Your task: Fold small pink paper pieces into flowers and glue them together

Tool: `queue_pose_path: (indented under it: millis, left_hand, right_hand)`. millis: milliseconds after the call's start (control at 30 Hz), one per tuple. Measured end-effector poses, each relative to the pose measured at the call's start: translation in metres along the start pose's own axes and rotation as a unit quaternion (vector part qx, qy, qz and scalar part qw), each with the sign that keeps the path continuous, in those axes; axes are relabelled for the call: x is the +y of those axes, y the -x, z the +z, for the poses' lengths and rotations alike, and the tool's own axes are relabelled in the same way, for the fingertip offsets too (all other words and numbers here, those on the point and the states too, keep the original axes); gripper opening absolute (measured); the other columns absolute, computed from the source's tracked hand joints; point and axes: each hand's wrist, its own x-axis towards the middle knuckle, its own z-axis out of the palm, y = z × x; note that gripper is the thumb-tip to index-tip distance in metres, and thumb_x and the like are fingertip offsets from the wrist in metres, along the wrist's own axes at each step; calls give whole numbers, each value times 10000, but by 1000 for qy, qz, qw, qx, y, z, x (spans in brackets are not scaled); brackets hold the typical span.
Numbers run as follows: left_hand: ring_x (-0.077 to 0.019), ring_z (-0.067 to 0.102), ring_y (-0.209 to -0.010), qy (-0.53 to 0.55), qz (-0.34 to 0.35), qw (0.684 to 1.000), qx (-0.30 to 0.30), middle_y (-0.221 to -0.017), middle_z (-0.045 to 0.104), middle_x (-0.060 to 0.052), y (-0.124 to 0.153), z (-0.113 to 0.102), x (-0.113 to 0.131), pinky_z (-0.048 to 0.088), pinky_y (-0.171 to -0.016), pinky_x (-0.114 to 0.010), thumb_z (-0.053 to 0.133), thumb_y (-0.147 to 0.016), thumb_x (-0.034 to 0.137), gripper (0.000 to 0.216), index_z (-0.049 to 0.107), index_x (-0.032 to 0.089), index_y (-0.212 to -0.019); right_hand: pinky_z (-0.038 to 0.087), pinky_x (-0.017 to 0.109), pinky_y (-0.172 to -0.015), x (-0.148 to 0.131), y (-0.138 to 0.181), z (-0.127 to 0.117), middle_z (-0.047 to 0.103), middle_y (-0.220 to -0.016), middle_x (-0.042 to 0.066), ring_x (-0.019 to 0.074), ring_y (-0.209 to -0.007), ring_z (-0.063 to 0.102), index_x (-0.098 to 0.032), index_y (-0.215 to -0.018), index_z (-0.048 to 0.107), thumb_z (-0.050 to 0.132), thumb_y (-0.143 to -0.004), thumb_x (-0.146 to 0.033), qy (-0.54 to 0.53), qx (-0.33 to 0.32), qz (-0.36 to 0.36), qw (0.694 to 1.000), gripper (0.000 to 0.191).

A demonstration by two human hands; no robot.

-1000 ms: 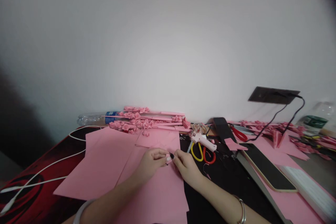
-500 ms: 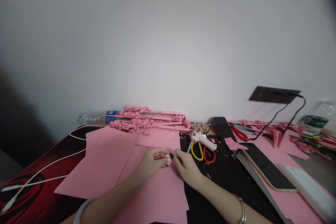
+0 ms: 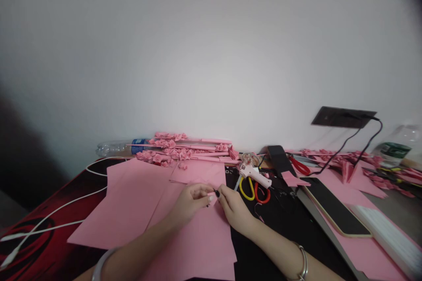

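Note:
Between the fingertips of both hands is a small piece of pink paper (image 3: pixel 212 198), partly hidden by the fingers. My left hand (image 3: pixel 191 202) pinches it from the left, thumb towards me. My right hand (image 3: pixel 234 208) closes its thumb and forefinger on the right side of the piece. Both hands are over large pink paper sheets (image 3: pixel 198 246). Just right of my right hand lie scissors (image 3: pixel 247 191) with one yellow and one red handle, under a white glue gun (image 3: pixel 255 174).
Pink paper flower stems (image 3: pixel 184 151) lie along the wall beside a clear plastic bottle (image 3: pixel 114 147). To the right are a phone (image 3: pixel 338 206), a white keyboard (image 3: pixel 385 237) and a second bottle (image 3: pixel 395 147). White cables (image 3: pixel 49 224) cross the left side.
The fingertips have shifted slightly on the small paper piece, and more of its pink surface shows between them. The view has moved a little; the things on the table stay put.

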Motion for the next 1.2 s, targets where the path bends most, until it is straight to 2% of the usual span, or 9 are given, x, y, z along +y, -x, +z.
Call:
queue_pose_path:
  millis: [200, 267, 433, 533, 700, 967, 1200]
  left_hand:
    - [-170, 633, -695, -2, -40, 999, -34, -701, 668, -5, 4, -1, -3, 473, -700, -288, 669, -690, 261, 369, 638, 137, -1036]
    - [-180, 651, -716, 5, -60, 997, -46, -744, 685, -19, 4, -1, -4, 482, -716, -298, 665, -702, 272, 390, 625, 133, -1064]
    - [-193, 666, -714, 16, -97, 995, -28, -771, 694, -38, 3, -1, -4, 501, -714, -306, 720, -637, 306, 329, 649, 141, -912]
    - [-199, 669, -741, 41, -102, 994, -5, -804, 699, -44, 2, 0, -1, 501, -750, -318, 745, -601, 318, 321, 633, 149, -850]
    - [-193, 662, -768, 49, -104, 993, -6, -749, 697, -20, 3, 1, 2, 492, -767, -310, 750, -595, 288, 278, 616, 159, -802]
    - [-171, 650, -739, 45, -111, 993, -3, -707, 682, 0, 4, 2, 4, 489, -761, -302, 755, -582, 262, 253, 616, 175, -776]
    - [-162, 645, -736, 31, -127, 991, -2, -712, 678, -6, 4, 4, 7, 488, -758, -296, 765, -566, 299, 301, 612, 158, -783]
  right_hand:
    - [296, 231, -541, 4, -1, -1, 384, -626, -31, 115, -572, 372, -200, -691, 331, 332, -886, -135, -4, 19, 6, 1000, 206]
    - [291, 231, -530, 6, -2, -2, 377, -606, -37, 112, -558, 363, -199, -675, 336, 353, -887, -148, -10, 21, 13, 1000, 219]
    - [316, 235, -527, 6, -4, -4, 418, -615, -31, 116, -554, 390, -192, -721, 422, 392, -896, -204, -33, 44, 39, 998, 178]
    - [349, 236, -544, 2, -5, -6, 485, -726, 2, 127, -619, 449, -188, -791, 479, 429, -884, -208, -52, 70, 33, 996, 107]
    - [377, 219, -544, -2, -6, -8, 527, -917, 44, 142, -764, 522, -183, -777, 534, 552, -801, -149, -95, 78, 17, 992, 44]
    - [393, 225, -584, 2, -6, -4, 553, -891, 28, 137, -761, 539, -177, -675, 533, 589, -736, -74, -111, 74, 49, 990, 132]
    - [389, 221, -572, 2, -6, -5, 540, -853, 26, 124, -708, 531, -169, -609, 476, 587, -745, -86, -83, 90, 29, 992, 194]
